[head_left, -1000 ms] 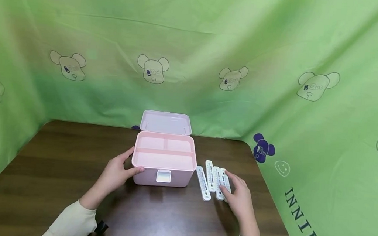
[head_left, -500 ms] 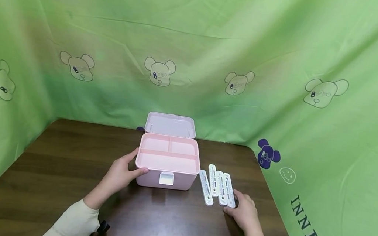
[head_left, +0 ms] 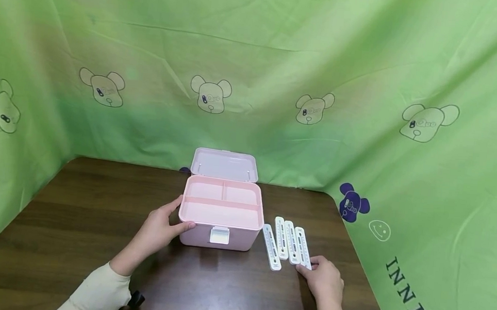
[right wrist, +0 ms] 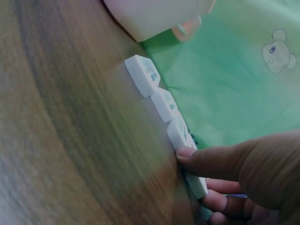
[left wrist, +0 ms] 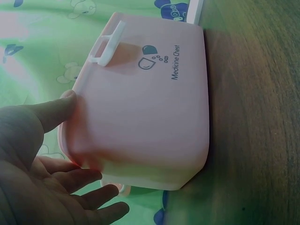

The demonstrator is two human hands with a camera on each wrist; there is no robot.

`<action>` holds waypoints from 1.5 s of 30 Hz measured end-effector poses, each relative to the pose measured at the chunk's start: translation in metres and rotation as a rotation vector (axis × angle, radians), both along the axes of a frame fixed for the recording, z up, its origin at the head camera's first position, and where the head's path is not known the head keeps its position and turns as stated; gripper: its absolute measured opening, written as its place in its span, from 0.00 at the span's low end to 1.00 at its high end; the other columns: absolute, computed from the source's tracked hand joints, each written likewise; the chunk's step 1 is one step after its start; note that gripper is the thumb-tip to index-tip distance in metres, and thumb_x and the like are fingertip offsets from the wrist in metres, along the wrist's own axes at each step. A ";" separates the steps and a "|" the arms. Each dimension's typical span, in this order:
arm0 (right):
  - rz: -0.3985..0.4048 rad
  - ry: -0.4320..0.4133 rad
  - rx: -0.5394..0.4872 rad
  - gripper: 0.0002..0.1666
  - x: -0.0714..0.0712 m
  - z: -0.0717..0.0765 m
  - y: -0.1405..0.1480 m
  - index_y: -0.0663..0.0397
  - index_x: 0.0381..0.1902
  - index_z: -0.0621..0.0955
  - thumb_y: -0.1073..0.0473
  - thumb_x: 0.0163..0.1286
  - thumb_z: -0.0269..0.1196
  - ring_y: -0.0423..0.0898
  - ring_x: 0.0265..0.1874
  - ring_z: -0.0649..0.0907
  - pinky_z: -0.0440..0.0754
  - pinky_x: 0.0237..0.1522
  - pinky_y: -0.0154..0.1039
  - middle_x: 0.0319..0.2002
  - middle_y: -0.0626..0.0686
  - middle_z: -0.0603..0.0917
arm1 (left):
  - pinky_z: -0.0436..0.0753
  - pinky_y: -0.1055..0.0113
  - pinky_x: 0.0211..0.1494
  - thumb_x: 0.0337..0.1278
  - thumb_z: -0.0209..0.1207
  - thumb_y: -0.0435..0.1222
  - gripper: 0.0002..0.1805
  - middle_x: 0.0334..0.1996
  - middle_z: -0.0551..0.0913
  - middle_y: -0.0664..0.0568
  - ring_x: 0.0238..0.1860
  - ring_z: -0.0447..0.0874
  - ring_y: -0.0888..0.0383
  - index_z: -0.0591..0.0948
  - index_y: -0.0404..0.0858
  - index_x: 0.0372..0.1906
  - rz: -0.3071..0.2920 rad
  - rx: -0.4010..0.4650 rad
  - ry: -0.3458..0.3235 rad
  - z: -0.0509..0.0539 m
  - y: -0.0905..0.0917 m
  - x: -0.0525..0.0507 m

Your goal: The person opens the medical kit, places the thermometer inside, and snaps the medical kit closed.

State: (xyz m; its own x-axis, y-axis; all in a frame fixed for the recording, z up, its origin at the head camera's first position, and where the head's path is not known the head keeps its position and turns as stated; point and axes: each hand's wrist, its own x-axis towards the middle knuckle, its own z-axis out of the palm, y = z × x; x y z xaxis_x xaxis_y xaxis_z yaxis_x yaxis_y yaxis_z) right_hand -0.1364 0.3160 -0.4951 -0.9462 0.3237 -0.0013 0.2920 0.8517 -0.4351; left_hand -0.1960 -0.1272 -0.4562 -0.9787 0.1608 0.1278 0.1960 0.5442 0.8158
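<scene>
While the left hand [head_left: 155,233] has stayed at the near left corner of the pink box [head_left: 239,240], the right hand [head_left: 324,280] has done all the shifting. A second ago it reached over the strips from the right, fingertips toward their far ends; now it is drawn back to the near end of the rightmost strip [head_left: 302,244], with the thumb on one side and fingers on the other, pinching it. How firm that pinch is remains hard to judge, since the right wrist view is dim and the thumb covers much of the contact. Since half a second ago, the third strip [head_left: 291,242] has slid a little further from the person, while the second strip [head_left: 281,238] and first strip [head_left: 272,248] lie much as they did, the first just beside the box. All four are on the brown table [head_left: 95,211], to the right of the box, in a slightly uneven row. My reading is that the row's alignment is being adjusted from its right end, with the box merely steadied: the left hand is loosely spread, thumb against the front rim and fingers by the left side, not wrapped around anything. The lid [head_left: 225,165] stands open behind.
</scene>
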 end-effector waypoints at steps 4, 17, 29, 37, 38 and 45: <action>-0.014 0.007 -0.036 0.31 0.000 -0.001 0.004 0.64 0.48 0.84 0.44 0.57 0.75 0.55 0.38 0.86 0.79 0.39 0.54 0.37 0.54 0.90 | 0.71 0.41 0.73 0.56 0.72 0.55 0.52 0.75 0.68 0.40 0.75 0.66 0.41 0.63 0.34 0.78 0.001 0.004 -0.004 0.000 0.000 0.000; -0.101 0.163 -0.320 0.24 -0.004 0.006 0.010 0.68 0.53 0.83 0.58 0.63 0.73 0.42 0.32 0.80 0.76 0.33 0.33 0.39 0.59 0.86 | 0.73 0.41 0.71 0.56 0.72 0.54 0.52 0.75 0.68 0.41 0.74 0.67 0.42 0.63 0.34 0.78 0.002 0.015 0.000 0.001 -0.001 0.001; 0.146 0.307 -0.436 0.21 -0.032 0.049 0.003 0.64 0.58 0.81 0.66 0.68 0.68 0.35 0.37 0.76 0.76 0.37 0.24 0.45 0.58 0.82 | 0.72 0.41 0.72 0.56 0.72 0.54 0.52 0.75 0.68 0.41 0.74 0.67 0.42 0.63 0.34 0.78 -0.003 0.005 -0.010 0.003 -0.001 0.001; 0.353 0.343 -0.264 0.21 -0.053 0.080 0.001 0.59 0.57 0.83 0.65 0.66 0.68 0.45 0.42 0.75 0.75 0.41 0.26 0.45 0.57 0.78 | 0.72 0.41 0.72 0.56 0.73 0.52 0.51 0.75 0.68 0.41 0.74 0.67 0.42 0.64 0.34 0.78 0.008 0.005 -0.015 0.002 -0.003 0.004; 0.377 0.348 -0.243 0.21 -0.055 0.084 0.001 0.59 0.56 0.83 0.65 0.65 0.68 0.46 0.42 0.74 0.74 0.41 0.27 0.45 0.57 0.78 | 0.72 0.41 0.72 0.56 0.73 0.53 0.51 0.75 0.68 0.41 0.74 0.67 0.42 0.64 0.34 0.78 0.007 0.004 -0.013 0.003 -0.002 0.003; 0.529 0.357 -0.145 0.20 -0.068 0.106 -0.003 0.53 0.55 0.85 0.66 0.64 0.69 0.50 0.44 0.75 0.75 0.45 0.36 0.45 0.54 0.78 | 0.71 0.41 0.73 0.57 0.72 0.52 0.50 0.75 0.68 0.41 0.75 0.66 0.43 0.64 0.34 0.78 -0.003 0.006 -0.010 0.004 -0.001 0.003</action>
